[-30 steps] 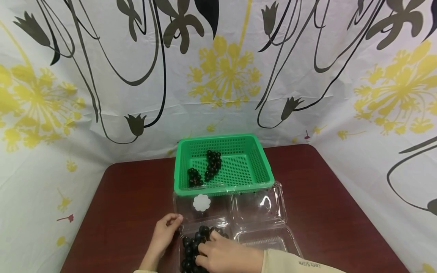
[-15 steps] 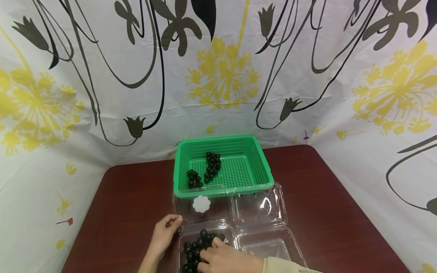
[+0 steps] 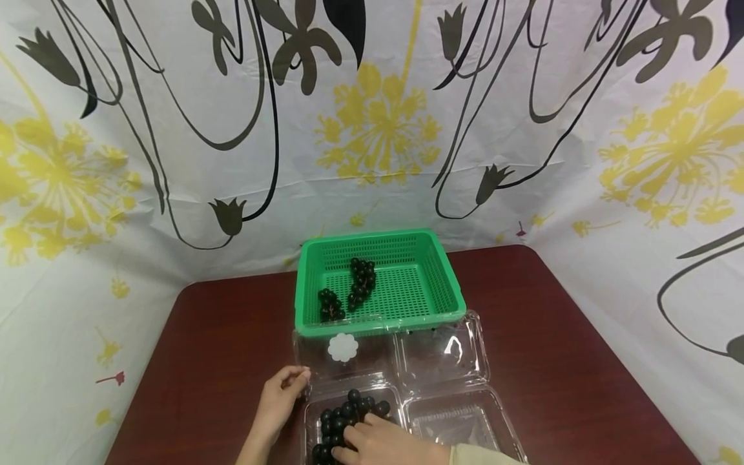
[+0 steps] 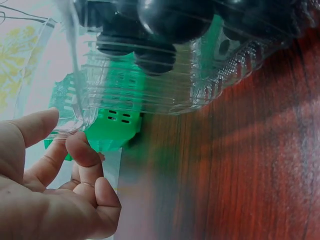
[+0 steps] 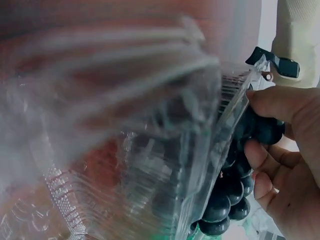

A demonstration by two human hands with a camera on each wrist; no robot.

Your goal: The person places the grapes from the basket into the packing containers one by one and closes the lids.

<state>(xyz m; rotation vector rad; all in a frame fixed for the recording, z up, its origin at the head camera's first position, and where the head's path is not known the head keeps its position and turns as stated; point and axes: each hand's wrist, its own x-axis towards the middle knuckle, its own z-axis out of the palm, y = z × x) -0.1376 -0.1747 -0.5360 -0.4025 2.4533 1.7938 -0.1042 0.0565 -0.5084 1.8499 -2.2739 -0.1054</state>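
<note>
A clear plastic clamshell box [image 3: 401, 403] lies open in two compartments, lids folded back. Dark grapes [image 3: 334, 423] fill much of its left compartment. My right hand [image 3: 378, 442] reaches into that compartment; in the right wrist view its thumb and curled fingers hold some of the grapes [image 5: 217, 206]. My left hand [image 3: 278, 400] is at the box's left side. In the left wrist view, the thumb and index finger of this hand [image 4: 60, 175] pinch the box's thin rim at a corner, other fingers curled below. My right hand covers part of the grapes in the head view.
Behind the box stands a green basket [image 3: 453, 284] holding two small bunches of dark grapes [image 3: 362, 283]. The box's lids lean against its front. A white scalloped sticker [image 3: 343, 347] is on the left lid. The brown table [image 3: 232, 336] is backed by patterned cloth [image 3: 360, 200].
My right hand has moved slightly toward me within the left compartment, and the grapes under it have shifted a little. My left hand has stayed at the box's rim.
</note>
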